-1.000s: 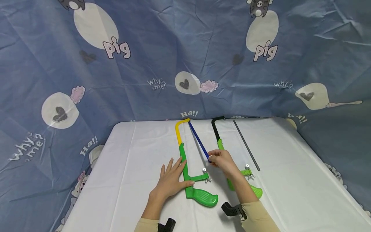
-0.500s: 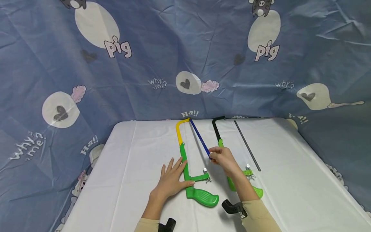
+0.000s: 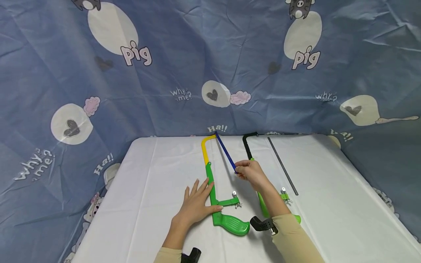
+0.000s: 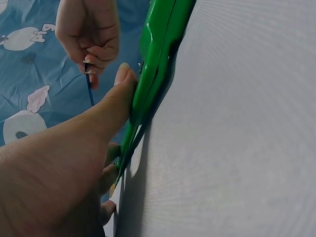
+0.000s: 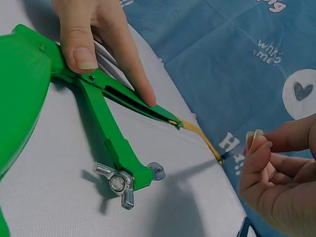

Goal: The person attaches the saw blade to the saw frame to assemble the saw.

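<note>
My left hand (image 3: 195, 204) lies with spread fingers across a green and yellow hacksaw frame (image 3: 211, 186), pressing it on the table. In the left wrist view its thumb (image 4: 126, 81) touches the side of the green frame. Thumb and fingers of my right hand (image 3: 252, 173) pinch the near end of a blue hacksaw blade (image 3: 226, 151), which is tilted up from the table. The blade's far end is at the tip of the yellow arm; whether it is hooked there I cannot tell. A wing nut (image 5: 118, 183) sits on the frame's short green arm, near its handle.
A second hacksaw frame (image 3: 246, 147), black and light green, lies to the right, partly under my right arm. Beyond it a dark grey blade (image 3: 283, 166) lies on the white tablecloth (image 3: 332, 197). A blue printed curtain (image 3: 184, 65) hangs behind the table.
My right hand has moved forward, away from me, with the blue blade, whose far end now reaches slightly past the yellow tip. My left hand stays on the frame.
</note>
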`<act>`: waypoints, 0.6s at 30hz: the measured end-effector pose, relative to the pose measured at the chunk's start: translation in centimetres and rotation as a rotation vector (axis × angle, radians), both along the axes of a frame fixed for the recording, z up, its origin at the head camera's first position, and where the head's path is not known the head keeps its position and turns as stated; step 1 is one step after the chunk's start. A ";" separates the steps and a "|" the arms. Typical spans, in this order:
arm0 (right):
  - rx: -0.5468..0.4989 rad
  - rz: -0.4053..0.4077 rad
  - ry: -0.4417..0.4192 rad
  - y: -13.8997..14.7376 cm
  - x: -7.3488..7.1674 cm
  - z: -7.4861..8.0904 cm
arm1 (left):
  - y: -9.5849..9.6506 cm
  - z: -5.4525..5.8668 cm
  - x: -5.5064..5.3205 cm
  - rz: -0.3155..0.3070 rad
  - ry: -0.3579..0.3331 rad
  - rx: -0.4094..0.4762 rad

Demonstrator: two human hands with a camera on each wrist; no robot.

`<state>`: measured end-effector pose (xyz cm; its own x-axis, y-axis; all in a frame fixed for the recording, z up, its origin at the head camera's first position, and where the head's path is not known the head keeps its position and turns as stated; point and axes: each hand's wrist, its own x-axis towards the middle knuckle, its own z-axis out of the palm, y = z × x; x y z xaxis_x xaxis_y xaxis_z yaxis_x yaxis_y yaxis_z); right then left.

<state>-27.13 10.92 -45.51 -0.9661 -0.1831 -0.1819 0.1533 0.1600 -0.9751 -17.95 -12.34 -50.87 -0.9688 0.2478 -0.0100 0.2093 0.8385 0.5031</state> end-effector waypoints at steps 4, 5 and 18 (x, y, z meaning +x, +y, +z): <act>-0.016 -0.005 -0.022 0.1 0.1 0.0 | 0.1 0.1 0.0 -0.001 0.002 0.001; -0.020 -0.005 -0.027 0.1 0.1 0.0 | 0.1 0.2 0.0 -0.001 0.002 0.001; -0.033 -0.008 -0.056 0.4 0.8 -0.3 | 0.1 -0.1 -0.1 0.007 -0.011 0.005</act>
